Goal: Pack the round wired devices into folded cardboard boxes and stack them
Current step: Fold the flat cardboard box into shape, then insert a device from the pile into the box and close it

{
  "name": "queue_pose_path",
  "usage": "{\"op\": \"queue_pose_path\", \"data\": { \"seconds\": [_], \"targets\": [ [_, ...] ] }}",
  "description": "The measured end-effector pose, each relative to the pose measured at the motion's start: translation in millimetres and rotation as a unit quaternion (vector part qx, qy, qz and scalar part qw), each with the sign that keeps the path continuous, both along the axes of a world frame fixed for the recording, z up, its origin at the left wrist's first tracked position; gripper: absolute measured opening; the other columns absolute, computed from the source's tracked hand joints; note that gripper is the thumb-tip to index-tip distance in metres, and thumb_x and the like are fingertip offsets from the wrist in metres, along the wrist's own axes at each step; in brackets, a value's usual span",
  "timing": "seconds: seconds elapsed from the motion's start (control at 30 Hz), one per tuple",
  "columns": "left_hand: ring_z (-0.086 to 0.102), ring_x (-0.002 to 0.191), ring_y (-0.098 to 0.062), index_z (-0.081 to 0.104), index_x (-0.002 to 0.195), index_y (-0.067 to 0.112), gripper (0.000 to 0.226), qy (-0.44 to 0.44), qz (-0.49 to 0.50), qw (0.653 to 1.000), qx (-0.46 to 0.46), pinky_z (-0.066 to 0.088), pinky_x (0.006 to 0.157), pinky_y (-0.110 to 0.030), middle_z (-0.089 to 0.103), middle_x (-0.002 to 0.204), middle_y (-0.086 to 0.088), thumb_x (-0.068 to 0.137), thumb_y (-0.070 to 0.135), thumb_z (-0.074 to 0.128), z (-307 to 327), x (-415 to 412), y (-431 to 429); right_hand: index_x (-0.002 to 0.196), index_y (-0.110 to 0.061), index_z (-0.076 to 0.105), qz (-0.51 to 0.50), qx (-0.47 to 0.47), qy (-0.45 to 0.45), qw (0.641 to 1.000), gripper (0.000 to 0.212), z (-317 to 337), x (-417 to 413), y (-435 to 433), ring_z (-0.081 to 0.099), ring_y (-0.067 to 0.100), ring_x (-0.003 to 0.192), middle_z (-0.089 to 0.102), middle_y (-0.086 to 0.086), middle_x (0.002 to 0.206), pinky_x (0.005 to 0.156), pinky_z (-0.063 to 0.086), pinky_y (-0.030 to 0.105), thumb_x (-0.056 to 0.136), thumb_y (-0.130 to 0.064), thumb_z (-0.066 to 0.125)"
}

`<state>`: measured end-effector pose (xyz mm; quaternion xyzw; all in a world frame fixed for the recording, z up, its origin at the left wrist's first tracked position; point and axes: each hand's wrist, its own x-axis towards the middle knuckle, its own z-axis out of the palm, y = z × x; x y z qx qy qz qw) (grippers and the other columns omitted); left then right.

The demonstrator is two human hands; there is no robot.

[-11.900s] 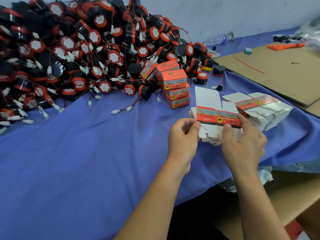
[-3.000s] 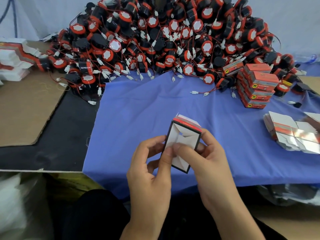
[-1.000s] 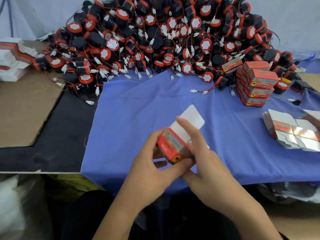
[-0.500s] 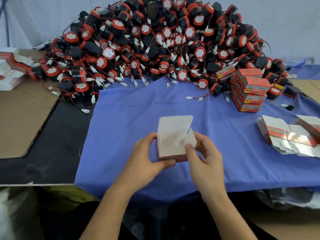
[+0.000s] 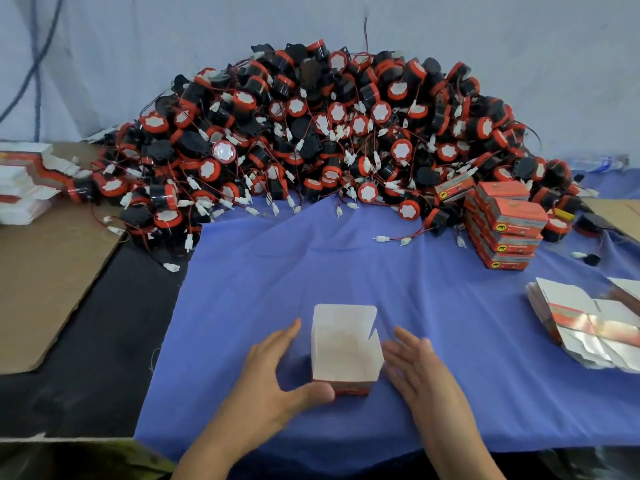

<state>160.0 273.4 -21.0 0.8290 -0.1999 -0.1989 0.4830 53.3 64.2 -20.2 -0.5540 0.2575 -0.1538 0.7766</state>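
A folded cardboard box (image 5: 344,348), white inside with a red base, stands open-topped on the blue cloth (image 5: 346,265) near the front edge, its lid flap up at the back. My left hand (image 5: 273,379) is spread at its left side, thumb against the box's lower front corner. My right hand (image 5: 420,370) lies with straight fingers just right of the box and holds nothing. A big heap of round black-and-red wired devices (image 5: 318,140) fills the back of the table. A stack of closed red boxes (image 5: 504,226) stands at the heap's right end.
Flat unfolded box blanks (image 5: 588,327) lie at the right edge; more blanks (image 5: 24,181) are piled at the far left. Brown cardboard sheets (image 5: 45,271) lie left and far right. Loose white connectors and red wires (image 5: 391,239) trail onto the cloth.
The box has gone from being held up in both hands to standing on the cloth. Both hands have let go and opened beside it.
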Motion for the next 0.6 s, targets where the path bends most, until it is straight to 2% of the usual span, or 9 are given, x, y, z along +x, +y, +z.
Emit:
{"op": "queue_pose_path", "data": {
  "seconds": [0.07, 0.1, 0.2, 0.23, 0.33, 0.4, 0.43, 0.5, 0.6],
  "targets": [
    [0.051, 0.126, 0.012, 0.05, 0.135, 0.05, 0.071, 0.036, 0.066, 0.989, -0.125, 0.042, 0.098, -0.009, 0.055, 0.14, 0.029, 0.069, 0.069, 0.068, 3.4, 10.4, 3.1, 0.127, -0.017, 0.066, -0.003, 0.064, -0.011, 0.998, 0.052, 4.2, 10.7, -12.2, 0.07, 0.012, 0.116, 0.073, 0.008, 0.126, 0.097, 0.049, 0.033, 0.092, -0.049, 0.048],
    [0.053, 0.126, 0.012, 0.056, 0.131, 0.05, 0.058, 0.05, 0.091, 0.98, -0.167, 0.044, 0.097, -0.009, 0.06, 0.136, 0.03, 0.077, 0.07, 0.063, 7.0, 17.1, 1.6, 0.129, -0.015, 0.066, -0.001, 0.079, -0.021, 0.997, 0.057, 7.1, 17.8, -16.2, 0.07, 0.013, 0.117, 0.073, 0.006, 0.126, 0.098, 0.048, 0.034, 0.087, -0.052, 0.051],
    [0.05, 0.133, 0.006, 0.06, 0.131, 0.046, 0.052, 0.067, 0.128, 0.959, -0.242, 0.038, 0.115, -0.028, 0.058, 0.136, 0.035, 0.087, 0.073, 0.054, 20.0, 45.1, -15.1, 0.134, -0.017, 0.062, 0.025, 0.103, -0.038, 0.994, 0.06, 17.8, 54.0, -22.4, 0.068, 0.01, 0.119, 0.073, 0.0, 0.128, 0.097, 0.048, 0.031, 0.086, -0.052, 0.055],
    [0.05, 0.134, 0.005, 0.06, 0.131, 0.046, 0.051, 0.068, 0.134, 0.956, -0.254, 0.037, 0.116, -0.029, 0.058, 0.136, 0.034, 0.086, 0.069, 0.053, 23.0, 56.9, -24.8, 0.135, -0.018, 0.06, 0.031, 0.117, -0.039, 0.992, 0.057, 19.8, 72.0, -24.0, 0.068, 0.01, 0.119, 0.072, -0.001, 0.129, 0.096, 0.049, 0.03, 0.089, -0.049, 0.056],
    [0.05, 0.131, 0.004, 0.056, 0.138, 0.038, 0.039, 0.056, 0.138, 0.956, -0.251, 0.04, 0.106, -0.014, 0.054, 0.142, 0.027, 0.1, 0.047, 0.052, 24.3, 98.6, -64.4, 0.143, -0.016, 0.052, 0.032, 0.142, -0.042, 0.988, 0.044, 25.0, 135.5, -26.5, 0.066, 0.01, 0.121, 0.066, 0.0, 0.137, 0.094, 0.052, 0.028, 0.103, -0.034, 0.056],
    [0.048, 0.131, 0.003, 0.053, 0.146, 0.024, 0.04, 0.032, 0.14, 0.966, -0.213, 0.039, 0.094, -0.002, 0.051, 0.15, 0.014, 0.107, 0.027, 0.052, 19.2, 130.6, -91.6, 0.152, -0.011, 0.044, 0.039, 0.123, -0.043, 0.991, 0.046, 25.4, 179.5, -27.0, 0.059, 0.016, 0.132, 0.061, -0.001, 0.137, 0.101, 0.05, 0.031, 0.108, -0.024, 0.051],
    [0.047, 0.134, -0.001, 0.05, 0.149, 0.018, 0.042, 0.021, 0.135, 0.97, -0.201, 0.038, 0.096, -0.003, 0.049, 0.153, 0.008, 0.107, 0.02, 0.052, 15.2, 145.8, -102.6, 0.153, -0.007, 0.041, 0.046, 0.098, -0.036, 0.993, 0.048, 23.8, 200.5, -27.7, 0.055, 0.02, 0.136, 0.061, -0.002, 0.13, 0.106, 0.048, 0.035, 0.108, -0.019, 0.049],
    [0.044, 0.142, -0.01, 0.045, 0.152, 0.013, 0.045, 0.009, 0.13, 0.975, -0.179, 0.035, 0.107, -0.014, 0.046, 0.157, 0.001, 0.107, 0.013, 0.05, 7.3, 176.7, -125.8, 0.151, 0.0, 0.038, 0.064, 0.029, -0.003, 0.998, 0.048, 19.9, 240.5, -30.5, 0.052, 0.029, 0.138, 0.057, -0.003, 0.125, 0.115, 0.044, 0.041, 0.106, -0.012, 0.05],
    [0.046, 0.142, -0.016, 0.037, 0.157, 0.017, 0.049, -0.001, 0.101, 0.987, -0.129, 0.039, 0.102, -0.016, 0.046, 0.157, -0.004, 0.108, 0.015, 0.046, -1.5, 220.6, -159.0, 0.157, -0.013, 0.036, 0.081, -0.026, 0.043, 0.995, 0.054, 15.1, 294.9, -39.7, 0.054, 0.025, 0.136, 0.049, 0.001, 0.153, 0.115, 0.044, 0.045, 0.105, -0.006, 0.049]
  ]
}}
